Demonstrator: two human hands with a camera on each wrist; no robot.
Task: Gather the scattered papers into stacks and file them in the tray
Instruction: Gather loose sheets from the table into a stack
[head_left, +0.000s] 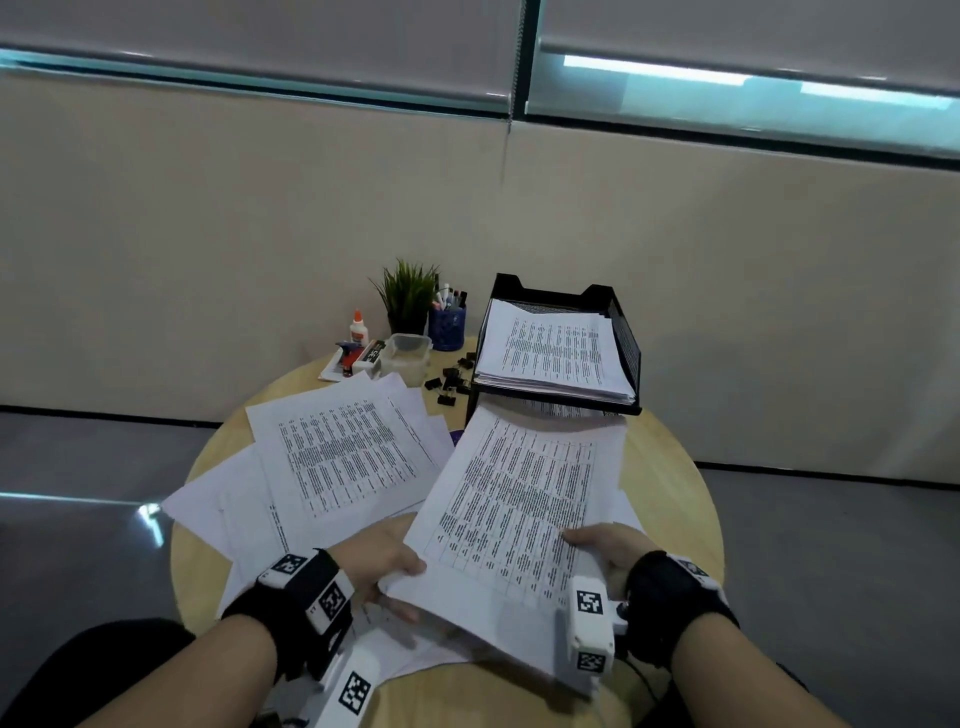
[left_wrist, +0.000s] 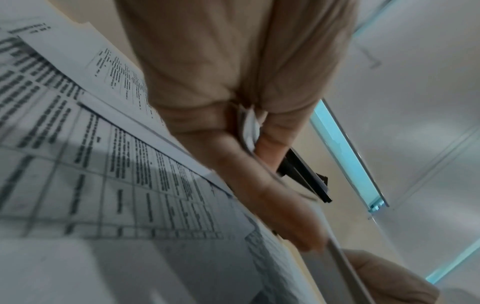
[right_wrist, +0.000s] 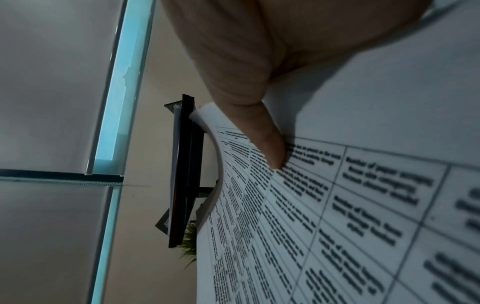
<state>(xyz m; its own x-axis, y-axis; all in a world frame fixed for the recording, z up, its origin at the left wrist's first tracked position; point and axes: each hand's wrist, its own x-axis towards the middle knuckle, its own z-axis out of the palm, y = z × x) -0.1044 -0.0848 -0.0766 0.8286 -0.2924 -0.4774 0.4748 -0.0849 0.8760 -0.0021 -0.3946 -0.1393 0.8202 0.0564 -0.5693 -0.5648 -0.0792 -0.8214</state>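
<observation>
Both hands are holding one paper stack (head_left: 519, 499) by its near end. The left hand (head_left: 384, 558) fingers and right hand (head_left: 605, 551) fingers are pinching it. Its long side is pointing far, toward the tray (head_left: 626, 343).

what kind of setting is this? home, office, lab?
Most likely an office. A black mesh paper tray already holds printed sheets, a pen cup and binder clips sit on the round wooden table, and roller blinds cover the windows behind.

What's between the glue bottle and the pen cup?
In the head view, a small potted plant stands between the glue bottle and the pen cup.
</observation>
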